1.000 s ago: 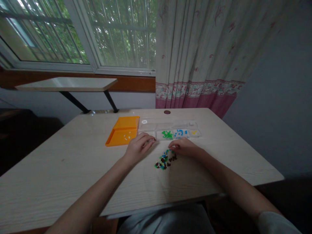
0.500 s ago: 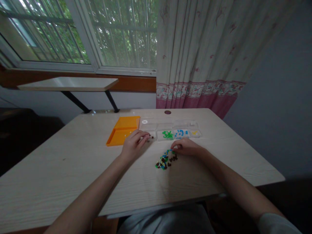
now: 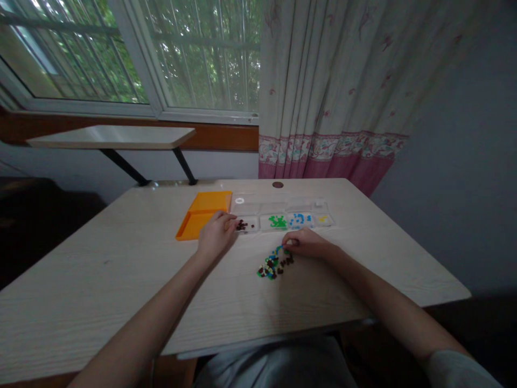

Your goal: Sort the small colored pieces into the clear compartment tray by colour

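A clear compartment box [image 3: 283, 207] lies on the wooden table [image 3: 121, 280]. Its front cells hold dark brown beads [image 3: 242, 225], green beads [image 3: 277, 221], blue beads [image 3: 298, 219] and yellow beads [image 3: 323, 219]. My left hand [image 3: 216, 235] rests by the brown cell's left edge, over the orange tray [image 3: 204, 214], fingers curled; what they hold, if anything, is hidden. My right hand [image 3: 307, 243] pinches at the top of a mixed bead pile [image 3: 274, 265], fingers closed on something too small to name.
A small white ring [image 3: 239, 201] lies in a back cell of the box. A cable hole [image 3: 277, 185] sits near the table's far edge. Beyond are a folding shelf [image 3: 109, 137], a window and a flowered curtain [image 3: 335, 86].
My left hand has drawn back leftwards from the box, uncovering brown beads in the left front cell. My right hand has stayed at the pile's top.
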A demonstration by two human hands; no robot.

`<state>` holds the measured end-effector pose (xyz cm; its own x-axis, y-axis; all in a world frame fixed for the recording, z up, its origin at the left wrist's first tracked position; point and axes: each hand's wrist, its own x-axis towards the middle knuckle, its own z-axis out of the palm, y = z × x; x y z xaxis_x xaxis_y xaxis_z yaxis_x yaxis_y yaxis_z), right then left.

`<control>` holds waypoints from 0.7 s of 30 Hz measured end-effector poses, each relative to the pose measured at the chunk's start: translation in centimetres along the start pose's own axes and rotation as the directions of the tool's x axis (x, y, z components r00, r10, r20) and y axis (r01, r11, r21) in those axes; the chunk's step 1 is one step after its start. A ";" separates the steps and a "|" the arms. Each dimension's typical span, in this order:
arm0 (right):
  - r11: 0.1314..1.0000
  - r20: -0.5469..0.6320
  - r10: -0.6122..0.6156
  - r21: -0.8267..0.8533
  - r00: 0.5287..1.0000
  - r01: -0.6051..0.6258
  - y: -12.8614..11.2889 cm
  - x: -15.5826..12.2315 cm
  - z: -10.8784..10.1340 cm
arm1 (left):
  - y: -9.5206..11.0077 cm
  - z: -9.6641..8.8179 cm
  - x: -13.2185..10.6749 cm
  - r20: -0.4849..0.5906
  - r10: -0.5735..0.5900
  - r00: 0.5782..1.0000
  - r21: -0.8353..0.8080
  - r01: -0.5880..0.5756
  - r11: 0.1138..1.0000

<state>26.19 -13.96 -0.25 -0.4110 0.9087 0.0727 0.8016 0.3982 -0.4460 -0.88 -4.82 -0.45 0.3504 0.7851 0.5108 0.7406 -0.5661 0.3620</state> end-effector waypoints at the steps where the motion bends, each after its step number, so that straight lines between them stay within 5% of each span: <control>1: 1.000 -0.005 0.001 0.000 1.000 -0.001 -0.1 0.0 0.0 | 0.1 -0.1 0.0 0.004 0.015 1.000 -0.023 -0.015 1.000; 5: 0.998 -0.058 -0.005 0.064 0.998 0.009 -0.7 0.0 0.3 | 1.5 -0.4 -0.5 0.127 0.208 0.970 -0.154 -0.187 0.970; 10: 0.977 -0.126 -0.094 0.177 0.988 0.115 -1.5 0.2 1.3 | 4.6 -0.1 -1.7 0.234 0.486 0.842 -0.336 -0.399 0.853; 21: 0.950 -0.157 -0.071 0.291 0.985 0.115 -2.1 0.5 2.2 | 6.1 0.0 -2.4 0.261 0.522 0.812 -0.286 -0.452 0.845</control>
<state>23.34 -14.65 -1.27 -0.3939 0.8864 0.2430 0.5878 0.4463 -0.6748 2.80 -10.18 0.53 0.8207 0.4073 0.4006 0.3035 -0.9049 0.2984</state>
